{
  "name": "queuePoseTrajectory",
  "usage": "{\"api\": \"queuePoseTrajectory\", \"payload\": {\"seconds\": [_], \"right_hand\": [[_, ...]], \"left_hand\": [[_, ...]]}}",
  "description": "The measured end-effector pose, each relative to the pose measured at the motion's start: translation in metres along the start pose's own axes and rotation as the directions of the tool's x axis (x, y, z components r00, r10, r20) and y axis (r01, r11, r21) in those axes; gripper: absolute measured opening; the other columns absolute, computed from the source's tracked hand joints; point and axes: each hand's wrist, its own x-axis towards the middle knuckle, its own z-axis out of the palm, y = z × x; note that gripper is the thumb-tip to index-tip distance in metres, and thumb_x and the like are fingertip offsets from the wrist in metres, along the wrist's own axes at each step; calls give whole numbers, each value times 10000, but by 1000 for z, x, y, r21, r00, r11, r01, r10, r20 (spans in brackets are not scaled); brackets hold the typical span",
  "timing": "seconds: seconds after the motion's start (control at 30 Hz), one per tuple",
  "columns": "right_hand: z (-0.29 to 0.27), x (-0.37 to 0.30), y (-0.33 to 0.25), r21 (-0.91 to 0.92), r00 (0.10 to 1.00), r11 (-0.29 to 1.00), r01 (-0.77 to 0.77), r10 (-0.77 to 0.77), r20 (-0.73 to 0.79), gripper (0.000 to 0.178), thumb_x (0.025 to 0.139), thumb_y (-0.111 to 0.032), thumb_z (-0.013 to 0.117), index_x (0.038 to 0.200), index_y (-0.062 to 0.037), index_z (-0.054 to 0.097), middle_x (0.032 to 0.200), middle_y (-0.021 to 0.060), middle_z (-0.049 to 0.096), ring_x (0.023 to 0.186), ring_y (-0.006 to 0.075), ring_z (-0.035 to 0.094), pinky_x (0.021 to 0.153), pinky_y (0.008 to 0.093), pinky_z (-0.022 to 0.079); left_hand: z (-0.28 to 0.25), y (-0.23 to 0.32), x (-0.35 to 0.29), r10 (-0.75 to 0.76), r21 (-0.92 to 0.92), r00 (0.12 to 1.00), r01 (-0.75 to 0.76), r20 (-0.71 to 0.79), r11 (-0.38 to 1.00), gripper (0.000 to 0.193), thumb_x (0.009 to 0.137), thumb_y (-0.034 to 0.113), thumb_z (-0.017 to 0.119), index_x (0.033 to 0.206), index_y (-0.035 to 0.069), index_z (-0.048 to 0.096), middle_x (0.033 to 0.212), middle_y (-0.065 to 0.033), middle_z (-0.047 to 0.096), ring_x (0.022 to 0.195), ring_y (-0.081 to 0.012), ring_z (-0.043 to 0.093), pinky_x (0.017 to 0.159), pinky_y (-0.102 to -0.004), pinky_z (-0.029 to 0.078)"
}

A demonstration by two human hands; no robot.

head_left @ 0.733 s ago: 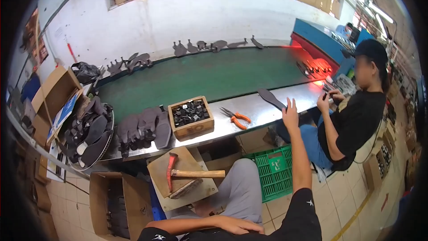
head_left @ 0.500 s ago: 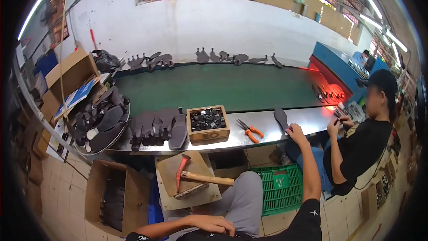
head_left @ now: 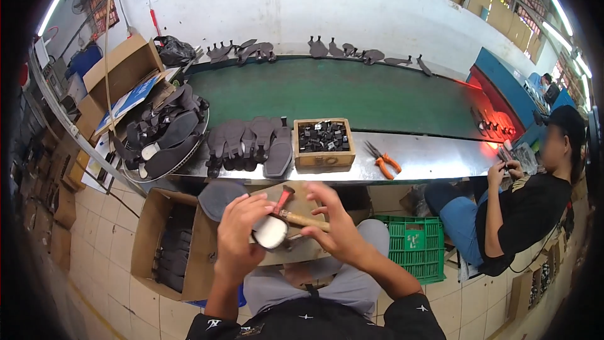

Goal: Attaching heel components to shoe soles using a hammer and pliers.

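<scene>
My left hand [head_left: 240, 230] is closed around a dark shoe sole [head_left: 221, 199]. Its wide end shows beyond my fingers, and a white rounded piece [head_left: 272, 233] shows at its near end. My right hand [head_left: 340, 230] has thumb and fingers apart around the wooden handle of a hammer [head_left: 305, 220], with no firm grip visible. The red-headed hammer lies on a tan block [head_left: 302, 194] in front of my lap, partly hidden by my hands.
On the metal bench edge [head_left: 428, 160] are several dark soles [head_left: 242, 141], a wooden box [head_left: 324, 160] of small black parts and orange-handled pliers [head_left: 385, 167]. Beyond runs a green belt [head_left: 340, 97]. A cardboard box [head_left: 148, 239], green crate [head_left: 412, 249] and seated co-worker [head_left: 528, 195] flank me.
The sole at the bench's right has left it; a sole is now in my left hand. My left hand has risen from my lap, and my right hand has come back to the hammer.
</scene>
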Motion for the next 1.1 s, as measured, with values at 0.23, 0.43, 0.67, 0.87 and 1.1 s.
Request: {"api": "queuePoseTrajectory", "payload": {"seconds": [0.23,0.43,0.67,0.87,1.1], "right_hand": [[1,-90,96,-716,880,658,-231,455,134,707,748,-63,696,1386,-91,392,986,205,662,841,350,673,667,437,562],[-30,-149,89,-202,880,857,-475,459,-123,212,784,-74,644,992,-31,646,650,138,639,584,284,656,558,362,489],[-58,-176,-9,385,712,783,-489,613,-343,99,931,-67,578,953,22,617,537,-23,423,418,67,400,401,236,341],[-45,-180,-11,643,646,736,-212,599,-473,213,998,-136,575,997,69,632,511,-30,436,379,53,366,373,237,298],[-50,-192,-13,534,583,750,-392,651,-486,233,980,-196,627,1003,27,687,531,-44,470,407,27,396,382,219,298]], "left_hand": [[-7,3,-18,-510,-784,859,283,-50,553,693,925,174,695,1428,47,234,1105,-190,608,680,-260,697,599,-335,574],[74,-76,-31,-646,-595,741,607,184,526,405,945,270,672,1258,55,531,1174,-146,608,828,-231,679,693,-352,564],[148,-116,39,-212,260,977,197,29,945,344,837,255,726,1131,95,646,1204,-70,608,1185,-289,538,1025,-461,339],[232,-189,112,-22,254,992,-10,123,967,130,873,138,651,936,32,693,916,-145,678,881,-348,655,773,-436,523],[245,-207,115,46,351,966,-137,255,926,102,843,104,640,791,32,689,839,-129,673,864,-317,648,749,-417,534]]}}
